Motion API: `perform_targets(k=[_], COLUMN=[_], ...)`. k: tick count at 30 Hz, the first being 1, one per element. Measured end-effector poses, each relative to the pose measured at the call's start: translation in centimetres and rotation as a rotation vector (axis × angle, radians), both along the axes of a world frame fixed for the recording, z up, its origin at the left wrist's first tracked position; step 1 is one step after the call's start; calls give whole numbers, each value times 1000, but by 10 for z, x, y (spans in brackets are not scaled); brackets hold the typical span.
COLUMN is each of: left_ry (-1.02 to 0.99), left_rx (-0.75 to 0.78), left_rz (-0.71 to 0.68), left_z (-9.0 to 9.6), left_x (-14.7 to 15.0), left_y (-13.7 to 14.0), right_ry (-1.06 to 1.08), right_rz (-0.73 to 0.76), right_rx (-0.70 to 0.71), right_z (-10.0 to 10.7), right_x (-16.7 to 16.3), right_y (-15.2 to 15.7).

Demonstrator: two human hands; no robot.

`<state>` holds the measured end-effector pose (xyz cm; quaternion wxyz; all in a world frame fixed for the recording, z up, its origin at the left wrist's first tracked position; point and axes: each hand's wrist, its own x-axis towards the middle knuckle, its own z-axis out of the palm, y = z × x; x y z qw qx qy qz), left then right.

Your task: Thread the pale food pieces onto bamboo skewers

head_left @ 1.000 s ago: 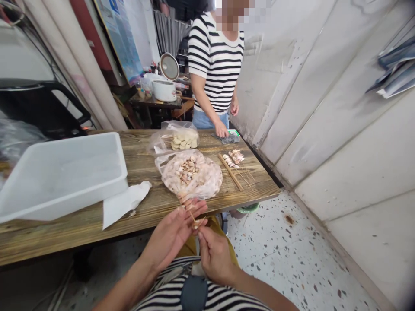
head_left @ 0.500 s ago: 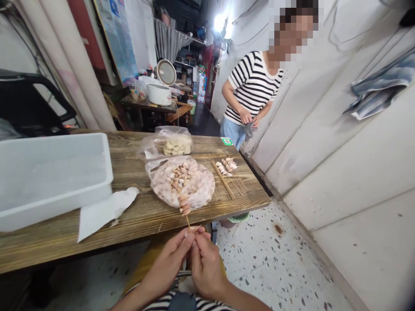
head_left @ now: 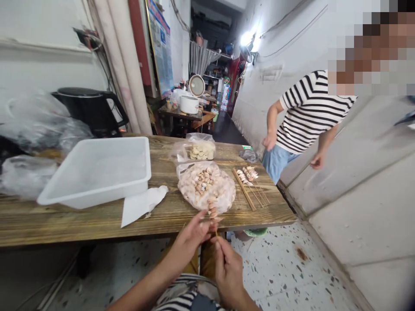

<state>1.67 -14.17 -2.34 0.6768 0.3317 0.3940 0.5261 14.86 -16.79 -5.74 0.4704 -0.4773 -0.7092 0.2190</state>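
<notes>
My right hand (head_left: 228, 261) pinches the lower end of a thin wooden skewer (head_left: 216, 233). Pinkish-white food pieces (head_left: 212, 209) are threaded along its upper part. My left hand (head_left: 193, 231) closes its fingers around the lowest of these pieces; part of that grip is hidden. Just beyond the skewer tip lies an open clear plastic bag (head_left: 228, 188) full of similar loose pieces, whose exact kind I cannot make out. Right of the bag, finished-looking skewers (head_left: 250, 174) rest beside bare wooden sticks (head_left: 244, 190).
On the wooden table (head_left: 168, 231) are a white plastic tub (head_left: 106, 172), white paper (head_left: 142, 203), a bag of pale round slices (head_left: 202, 150) and a grey cloth (head_left: 249, 155). A black kettle (head_left: 89, 110) stands behind the tub. A person in a striped shirt (head_left: 314, 112) stands at the far right.
My left hand has moved up the skewer to the threaded pieces; my right hand has gone down to its lower end. The other person has let go of the grey cloth, which lies on the table.
</notes>
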Motion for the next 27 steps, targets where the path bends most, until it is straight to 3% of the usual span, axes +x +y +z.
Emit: perform_targets(k=[4, 9, 13, 18, 21, 27], left_ry=[406, 864, 1093, 1206, 1273, 1297], left_rx=[148, 448, 465, 657, 626, 560], left_rz=[211, 364, 297, 184, 167, -20], left_z=[-5, 1, 8, 8, 1, -17], left_x=[-21, -47, -55, -50, -46, -33], left_y=[18, 55, 92, 136, 157, 183], right_ry=[-12, -10, 11, 41, 60, 90], right_rz=[-99, -113, -149, -180, -184, -160], right_rx=[22, 9, -30, -60, -91, -129], right_z=[-9, -11, -13, -16, -18, -24], right_x=[10, 19, 24, 29, 31, 33], right_y=[10, 16, 16, 15, 15, 14])
